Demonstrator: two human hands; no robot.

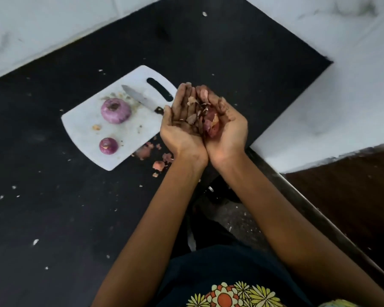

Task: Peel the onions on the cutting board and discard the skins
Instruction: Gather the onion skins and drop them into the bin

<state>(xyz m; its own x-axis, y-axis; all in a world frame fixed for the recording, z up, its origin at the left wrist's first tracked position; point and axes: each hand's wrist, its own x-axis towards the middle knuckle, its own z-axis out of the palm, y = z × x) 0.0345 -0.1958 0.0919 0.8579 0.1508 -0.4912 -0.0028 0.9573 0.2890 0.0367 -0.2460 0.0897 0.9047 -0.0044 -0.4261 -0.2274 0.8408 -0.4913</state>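
Note:
My left hand [182,120] and my right hand [227,127] are pressed side by side, palms up, forming a cup to the right of the cutting board. A heap of dry reddish-brown onion skins [205,117] lies in the two palms. On the white cutting board [84,120] sit a large peeled purple onion [116,110] and a smaller peeled purple onion [108,145] nearer to me. A knife [142,99] lies on the board's far side, its handle partly hidden behind my left hand.
More skin scraps [159,165] lie on the black counter [53,207] off the board's near right corner. White tiled walls [341,96] bound the counter behind and to the right. A metal counter edge [319,220] runs along the right.

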